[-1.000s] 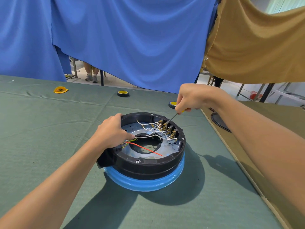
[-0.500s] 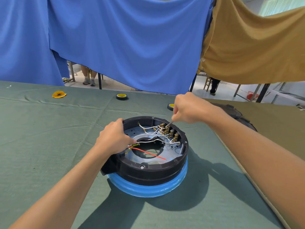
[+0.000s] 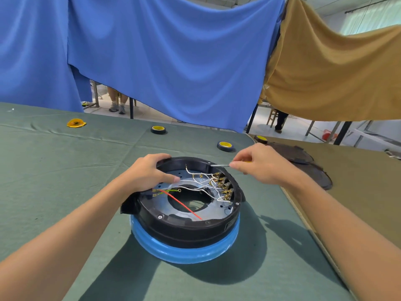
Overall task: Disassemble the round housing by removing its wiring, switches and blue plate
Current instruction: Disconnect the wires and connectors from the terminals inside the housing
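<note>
Evidently little is done: wiring, switches and bluish plate are all seated in the round housing, gripped by the left hand; a screwdriver is pinched by the right hand.

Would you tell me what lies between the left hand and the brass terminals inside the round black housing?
In the head view, white wires cross the bluish-grey metal plate between the left hand and the brass terminals.
</note>
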Action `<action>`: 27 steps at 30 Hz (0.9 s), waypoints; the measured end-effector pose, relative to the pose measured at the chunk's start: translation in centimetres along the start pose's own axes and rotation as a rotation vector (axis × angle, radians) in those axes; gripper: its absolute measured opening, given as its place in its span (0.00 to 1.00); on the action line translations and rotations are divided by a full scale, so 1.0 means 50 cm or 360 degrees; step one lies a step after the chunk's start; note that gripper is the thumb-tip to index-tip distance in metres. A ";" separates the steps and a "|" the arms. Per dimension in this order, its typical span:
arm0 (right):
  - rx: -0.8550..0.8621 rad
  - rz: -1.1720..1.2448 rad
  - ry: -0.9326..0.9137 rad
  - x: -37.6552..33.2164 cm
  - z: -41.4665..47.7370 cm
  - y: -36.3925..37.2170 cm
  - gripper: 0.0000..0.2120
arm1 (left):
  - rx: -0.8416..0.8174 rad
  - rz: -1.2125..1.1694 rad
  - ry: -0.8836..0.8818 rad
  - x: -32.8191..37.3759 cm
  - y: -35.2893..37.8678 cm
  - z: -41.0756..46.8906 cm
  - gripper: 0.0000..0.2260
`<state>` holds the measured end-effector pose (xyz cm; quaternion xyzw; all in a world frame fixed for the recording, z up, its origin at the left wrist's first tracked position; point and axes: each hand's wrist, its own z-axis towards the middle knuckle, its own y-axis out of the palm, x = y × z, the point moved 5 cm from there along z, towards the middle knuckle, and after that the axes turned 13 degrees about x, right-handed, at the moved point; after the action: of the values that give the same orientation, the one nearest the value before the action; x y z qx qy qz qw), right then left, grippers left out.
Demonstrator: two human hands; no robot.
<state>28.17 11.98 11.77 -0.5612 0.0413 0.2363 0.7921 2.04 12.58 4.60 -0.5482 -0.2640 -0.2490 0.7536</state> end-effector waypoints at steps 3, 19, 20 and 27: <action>0.0405 0.0268 0.0149 0.011 -0.021 0.046 0.10 | 0.0384 0.0054 -0.0188 0.006 -0.033 -0.002 0.20; 0.0554 0.0529 0.0575 0.026 -0.084 0.109 0.10 | 0.0551 0.0366 -0.0063 0.018 -0.030 -0.123 0.30; 0.0541 0.0504 0.0532 0.026 -0.087 0.102 0.10 | 0.0685 0.0514 0.0056 0.032 -0.035 -0.119 0.27; 0.0369 0.0284 0.0122 0.016 -0.080 0.033 0.03 | 0.0639 0.0918 0.0644 0.197 0.118 -0.184 0.23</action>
<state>28.98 9.03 8.62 -0.4686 0.1483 0.2778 0.8253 14.38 4.54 4.72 -0.3817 0.0109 -0.0738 0.9213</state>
